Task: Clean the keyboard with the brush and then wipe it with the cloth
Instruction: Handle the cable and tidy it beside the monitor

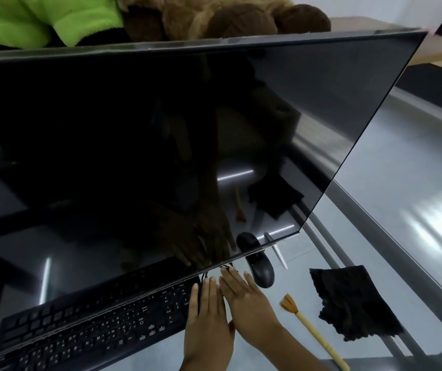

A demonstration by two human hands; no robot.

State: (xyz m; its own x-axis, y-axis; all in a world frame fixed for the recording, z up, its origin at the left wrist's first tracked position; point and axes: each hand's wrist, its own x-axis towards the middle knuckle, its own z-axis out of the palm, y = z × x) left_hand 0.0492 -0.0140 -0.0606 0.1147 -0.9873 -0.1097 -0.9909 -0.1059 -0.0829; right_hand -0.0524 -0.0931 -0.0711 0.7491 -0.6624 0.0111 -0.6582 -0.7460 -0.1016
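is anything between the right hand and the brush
Nothing visible. The right hand lies flat at the keyboard's right end; the brush lies just right of it on bare table.

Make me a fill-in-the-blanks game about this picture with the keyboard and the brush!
1. Both hands, left hand and right hand, rest flat on the right end of the ____.
2. The brush lies between the keyboard and the black ____.
3. The mouse is coloured ____.
4. Nobody holds the ____ yet.

Missing words: keyboard, cloth, black, brush
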